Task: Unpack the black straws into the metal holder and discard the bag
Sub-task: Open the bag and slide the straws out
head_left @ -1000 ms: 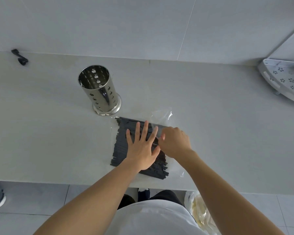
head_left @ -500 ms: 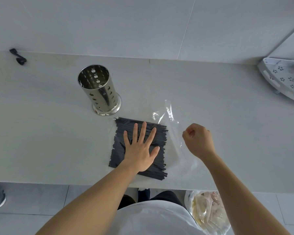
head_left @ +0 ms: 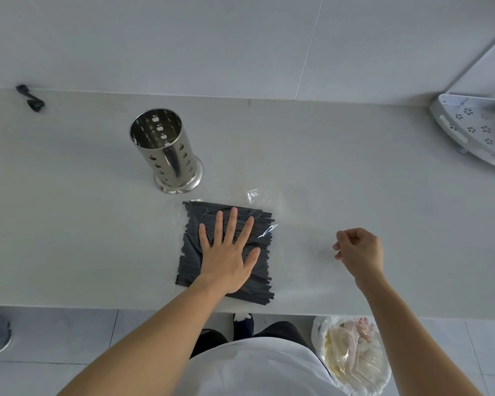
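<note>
A flat layer of black straws [head_left: 193, 252] lies near the counter's front edge. My left hand [head_left: 229, 252] presses down on the straws with its fingers spread straight. The shiny perforated metal holder [head_left: 166, 155] stands upright and empty just behind and left of the straws. My right hand [head_left: 360, 251] hovers to the right of the straws, fingers curled, pinching the edge of the clear bag [head_left: 269, 228]. The bag is a faint film stretched between the straws and that hand, with glints at the straws' right end.
A bin lined with a plastic bag [head_left: 355, 358] stands on the floor below the counter's front edge, under my right arm. A white perforated corner rack [head_left: 477, 130] sits at the far right. A small black twisted piece [head_left: 30, 98] lies at the back left by the wall.
My right hand has moved from the straws out to the right, drawing the clear bag with it and uncovering the straws. My left hand has stayed flat on them.
</note>
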